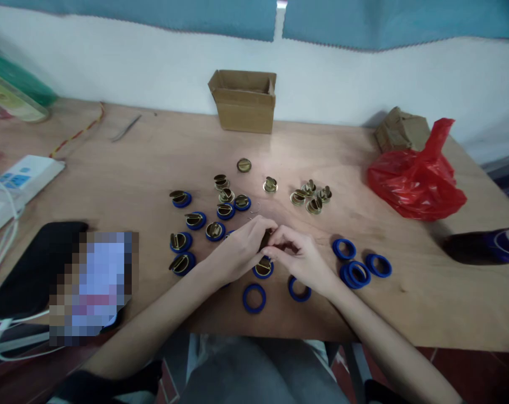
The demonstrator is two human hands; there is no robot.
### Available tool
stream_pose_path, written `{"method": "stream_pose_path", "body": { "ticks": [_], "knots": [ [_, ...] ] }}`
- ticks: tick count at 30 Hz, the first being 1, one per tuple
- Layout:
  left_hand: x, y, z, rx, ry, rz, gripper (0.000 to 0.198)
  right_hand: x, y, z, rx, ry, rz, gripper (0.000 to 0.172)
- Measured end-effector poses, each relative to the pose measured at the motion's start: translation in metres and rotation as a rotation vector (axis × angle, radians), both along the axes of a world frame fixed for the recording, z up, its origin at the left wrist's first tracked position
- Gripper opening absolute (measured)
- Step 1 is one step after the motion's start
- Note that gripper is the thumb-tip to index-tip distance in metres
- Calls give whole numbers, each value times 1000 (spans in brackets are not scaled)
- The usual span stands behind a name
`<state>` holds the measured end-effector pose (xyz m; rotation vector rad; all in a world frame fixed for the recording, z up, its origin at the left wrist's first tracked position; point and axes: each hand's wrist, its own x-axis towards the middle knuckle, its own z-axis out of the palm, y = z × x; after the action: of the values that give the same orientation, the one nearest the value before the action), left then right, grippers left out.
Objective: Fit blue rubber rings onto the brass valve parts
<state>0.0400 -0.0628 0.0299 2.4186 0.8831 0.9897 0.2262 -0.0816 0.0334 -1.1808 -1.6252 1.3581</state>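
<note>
My left hand (244, 247) and my right hand (299, 255) meet at the middle of the table, fingers closed in a pinch. Between them is a dark brass-coloured metal piece (265, 240), mostly hidden by the fingers. Just below sits a brass-coloured round fitting in a blue ring (263, 267). Two bare blue rings, a front one (254, 298) and one by my right wrist (300, 289), lie nearer the table edge. Several fittings seated in blue rings (181, 242) are spread left of my hands. Fittings without rings (314, 205) lie farther back.
More blue rings (379, 265) lie to the right, some overlapping. An open cardboard box (246, 115) stands at the back wall. A red plastic bag (416, 182) and a dark bottle (473, 247) are at right; a power strip (25, 182) and phone (98, 280) are at left.
</note>
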Motion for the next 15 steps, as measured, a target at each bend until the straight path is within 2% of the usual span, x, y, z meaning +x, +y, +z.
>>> {"method": "stream_pose_path", "body": {
  "ticks": [4, 9, 15],
  "knots": [
    [1, 1, 2, 13, -72, -39, 27, 4, 1, 5, 226, -66, 4, 27],
    [-2, 1, 2, 84, -50, 0, 29, 8, -2, 5, 529, -225, 72, 20],
    [-4, 1, -1, 24, 49, -31, 31, 10, -2, 4, 599, -339, 168, 28]
  ]
}}
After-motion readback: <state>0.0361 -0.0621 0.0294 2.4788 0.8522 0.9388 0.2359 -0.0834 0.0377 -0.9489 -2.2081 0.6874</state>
